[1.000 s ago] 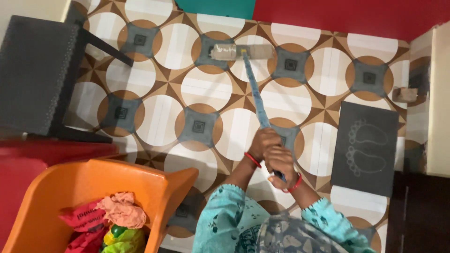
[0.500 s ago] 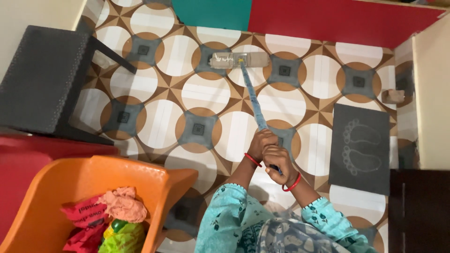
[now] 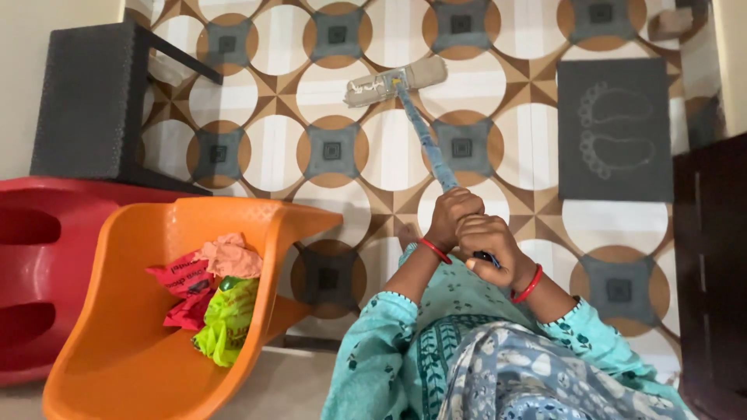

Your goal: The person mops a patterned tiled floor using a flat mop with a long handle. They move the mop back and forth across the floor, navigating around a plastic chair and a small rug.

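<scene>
Near the orange chair [image 3: 140, 311], both hands, left [image 3: 451, 218] and right [image 3: 486, 249] (closed tight), around the blue mop handle [image 3: 426, 140], mop head [image 3: 395, 81] far off on patterned tiles [image 3: 350, 93].

Mop handle [image 3: 426, 136] lower end hidden inside left hand [image 3: 451, 218] and right hand [image 3: 490, 247], red chair [image 3: 39, 257] cut off at left edge, dark cabinet [image 3: 712, 264] cut at right edge.
</scene>
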